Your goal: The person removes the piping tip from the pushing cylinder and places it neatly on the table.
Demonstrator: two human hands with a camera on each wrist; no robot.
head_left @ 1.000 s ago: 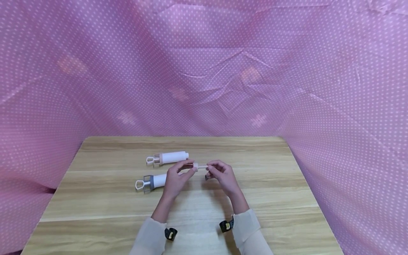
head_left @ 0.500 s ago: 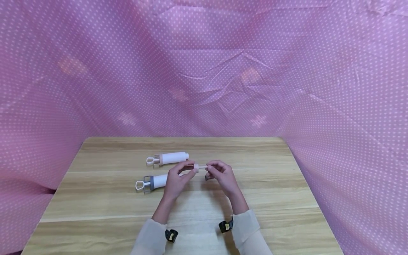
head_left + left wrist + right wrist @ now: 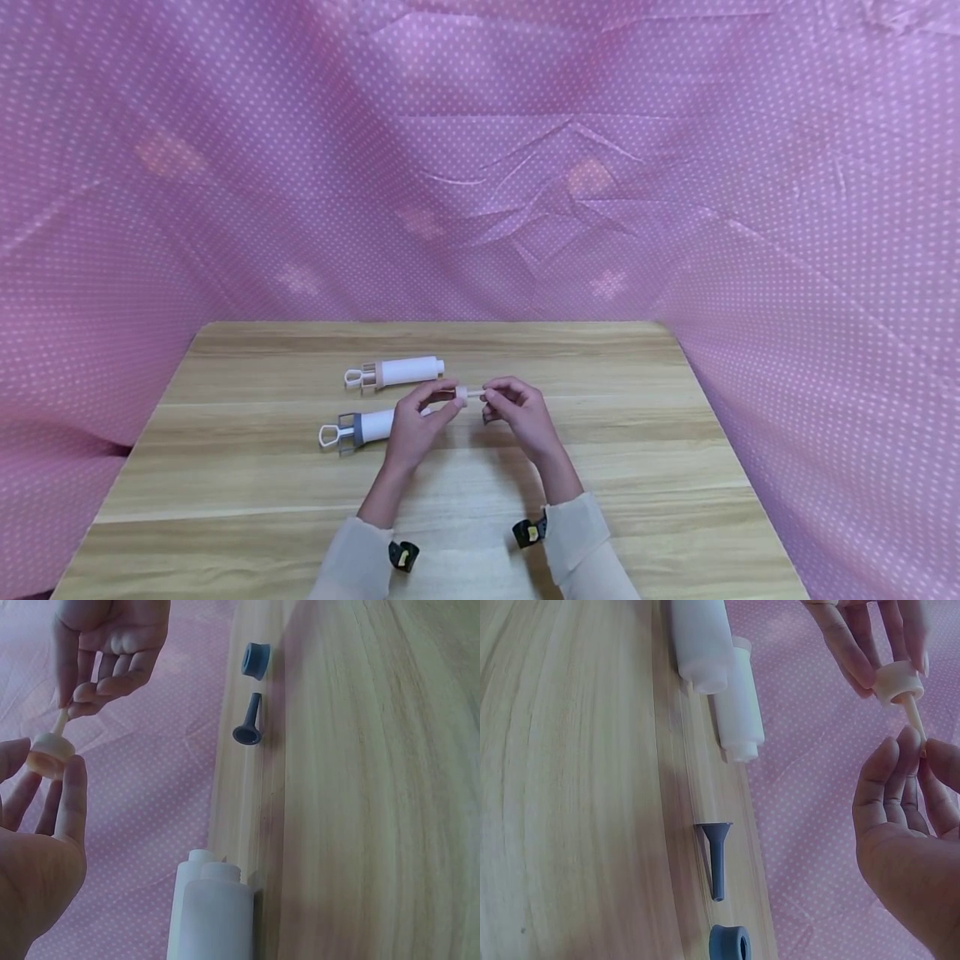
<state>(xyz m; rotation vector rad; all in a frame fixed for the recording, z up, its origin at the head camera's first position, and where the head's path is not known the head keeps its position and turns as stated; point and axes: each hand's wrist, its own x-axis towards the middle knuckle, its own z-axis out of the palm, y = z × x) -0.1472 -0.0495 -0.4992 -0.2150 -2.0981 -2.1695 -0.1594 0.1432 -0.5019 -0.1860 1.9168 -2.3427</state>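
My left hand grips a pale pink ring cap between thumb and fingertips, above the table. A thin pale nozzle stem sticks out through the cap's opening. My right hand pinches the far end of that stem with thumb and fingertips. Behind and left of the hands lies a white plunger tube with a pink collar. Another white plunger tube with a grey collar lies nearer, its right end partly hidden by my left hand.
In the left wrist view, a dark grey-blue funnel-shaped nozzle and a matching ring cap lie on the wooden table. Pink dotted cloth hangs around the table's back and sides.
My right hand has shifted slightly left towards the cap, and less of the stem shows between the hands. The left hand stays almost still; both plunger tubes lie as before.
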